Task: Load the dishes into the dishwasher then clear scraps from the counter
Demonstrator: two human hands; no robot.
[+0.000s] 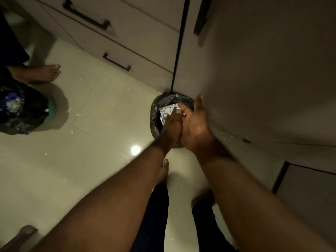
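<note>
Scraps (pixel 179 108) are resting on your flat, palm-up right hand (pixel 195 124), directly above the bin (pixel 154 113); your left hand (pixel 171 128), fingers straight and gripping nothing, is brushing them binward.

Probably a home kitchen, though the light is dim: pale drawer fronts (pixel 112 39) with dark bar handles (pixel 116 62) meet a glossy tiled floor (pixel 81 146) flecked with scraps (pixel 78 114). A bag-lined bin (pixel 154 115) and a second bin (pixel 23 113) stand there, near a bare foot (pixel 41 72).
</note>
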